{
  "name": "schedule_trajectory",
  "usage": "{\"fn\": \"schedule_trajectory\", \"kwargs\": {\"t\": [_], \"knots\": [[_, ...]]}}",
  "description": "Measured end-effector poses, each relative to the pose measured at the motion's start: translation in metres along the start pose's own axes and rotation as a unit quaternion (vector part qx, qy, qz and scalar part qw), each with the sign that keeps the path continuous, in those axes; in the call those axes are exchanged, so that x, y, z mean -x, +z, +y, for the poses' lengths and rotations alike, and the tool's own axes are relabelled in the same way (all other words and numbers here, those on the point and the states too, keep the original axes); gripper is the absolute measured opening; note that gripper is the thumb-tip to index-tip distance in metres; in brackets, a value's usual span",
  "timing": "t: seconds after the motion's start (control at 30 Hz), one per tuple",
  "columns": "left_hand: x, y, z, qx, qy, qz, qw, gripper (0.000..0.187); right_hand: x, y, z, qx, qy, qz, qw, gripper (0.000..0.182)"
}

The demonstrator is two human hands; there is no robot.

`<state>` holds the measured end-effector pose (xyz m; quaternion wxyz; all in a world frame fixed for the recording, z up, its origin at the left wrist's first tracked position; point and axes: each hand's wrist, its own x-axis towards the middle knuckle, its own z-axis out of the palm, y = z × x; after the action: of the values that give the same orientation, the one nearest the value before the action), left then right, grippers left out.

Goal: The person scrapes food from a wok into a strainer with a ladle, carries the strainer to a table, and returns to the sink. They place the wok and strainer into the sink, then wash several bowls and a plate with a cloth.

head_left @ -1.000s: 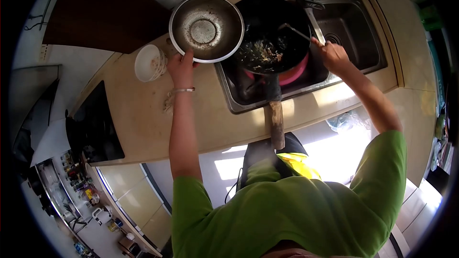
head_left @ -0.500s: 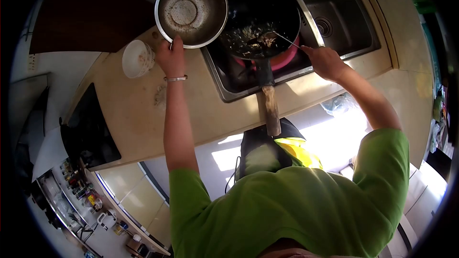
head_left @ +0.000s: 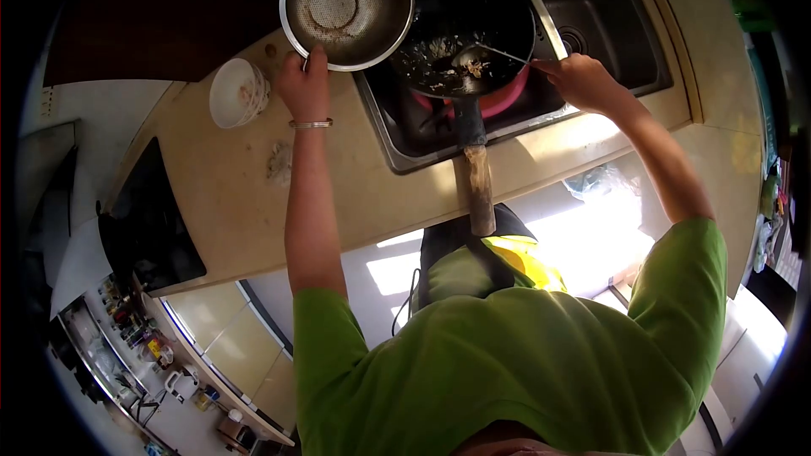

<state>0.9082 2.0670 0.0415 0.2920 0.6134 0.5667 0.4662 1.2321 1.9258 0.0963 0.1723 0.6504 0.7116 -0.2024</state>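
My left hand [head_left: 306, 89] is closed on the rim of a round metal bowl [head_left: 346, 4], tilted so its stained inside faces me. A metal spoon [head_left: 505, 53] is gripped by its handle in my right hand [head_left: 583, 83]. The spoon's head lies among food scraps [head_left: 448, 76] in a black wok [head_left: 460, 8]. This wok rests over the left sink basin, its wooden handle [head_left: 479, 190] reaching toward me past the counter edge. Beneath it, part of a pink basin [head_left: 507, 97] shows.
Left of my hand, a white bowl [head_left: 239, 93] stands on the counter [head_left: 236, 203]. The right sink basin [head_left: 608, 25] has a drain, and a faucet [head_left: 545, 13] reaches over the sink. A black cooktop panel [head_left: 160, 211] lies at the counter's left end.
The spoon's head has shifted within the wok, and the scraps lie differently. My left hand still holds the metal bowl, which sits slightly higher and further right in view.
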Motion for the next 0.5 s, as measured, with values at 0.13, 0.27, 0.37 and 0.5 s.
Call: {"fn": "schedule_trajectory", "kwargs": {"t": [0.13, 0.27, 0.37, 0.5], "knots": [[-0.001, 0.003, -0.001, -0.038, -0.011, 0.003, 0.999, 0.029, -0.040, 0.017, 0.010, -0.050, 0.063, 0.064, 0.995, 0.038], [-0.001, 0.002, -0.005, -0.038, -0.010, 0.017, 0.999, 0.028, -0.007, 0.010, 0.017, 0.010, -0.025, 0.028, 0.999, 0.038], [0.005, 0.002, 0.010, -0.039, -0.019, 0.020, 0.999, 0.026, -0.020, 0.007, 0.020, -0.007, -0.031, 0.016, 0.999, 0.037], [0.013, 0.003, 0.022, -0.062, -0.028, 0.049, 0.996, 0.024, -0.053, 0.005, 0.024, -0.078, -0.085, 0.015, 0.993, 0.038]]}}
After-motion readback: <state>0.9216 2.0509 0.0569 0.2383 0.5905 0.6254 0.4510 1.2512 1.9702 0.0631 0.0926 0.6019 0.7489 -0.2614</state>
